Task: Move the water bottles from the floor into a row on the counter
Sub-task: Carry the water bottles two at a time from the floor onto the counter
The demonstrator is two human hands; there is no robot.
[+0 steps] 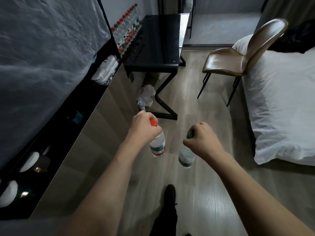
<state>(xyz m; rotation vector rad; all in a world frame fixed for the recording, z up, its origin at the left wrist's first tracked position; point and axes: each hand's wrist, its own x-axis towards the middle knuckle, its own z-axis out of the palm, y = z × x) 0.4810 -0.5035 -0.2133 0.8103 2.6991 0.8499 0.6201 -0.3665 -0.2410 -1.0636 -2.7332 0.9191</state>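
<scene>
Left hand (pixel 142 128) grasps red-capped bottle (pixel 157 145), right hand (pixel 202 138) green-capped bottle (pixel 186 156); both hang upright, caps up, over open floor (pixel 213 184).

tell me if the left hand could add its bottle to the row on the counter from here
Probably not yet. The left hand grips a red-capped bottle over the floor, while the row stands far ahead along the counter. Nothing blocks the way; the person would likely need to walk closer.
</scene>
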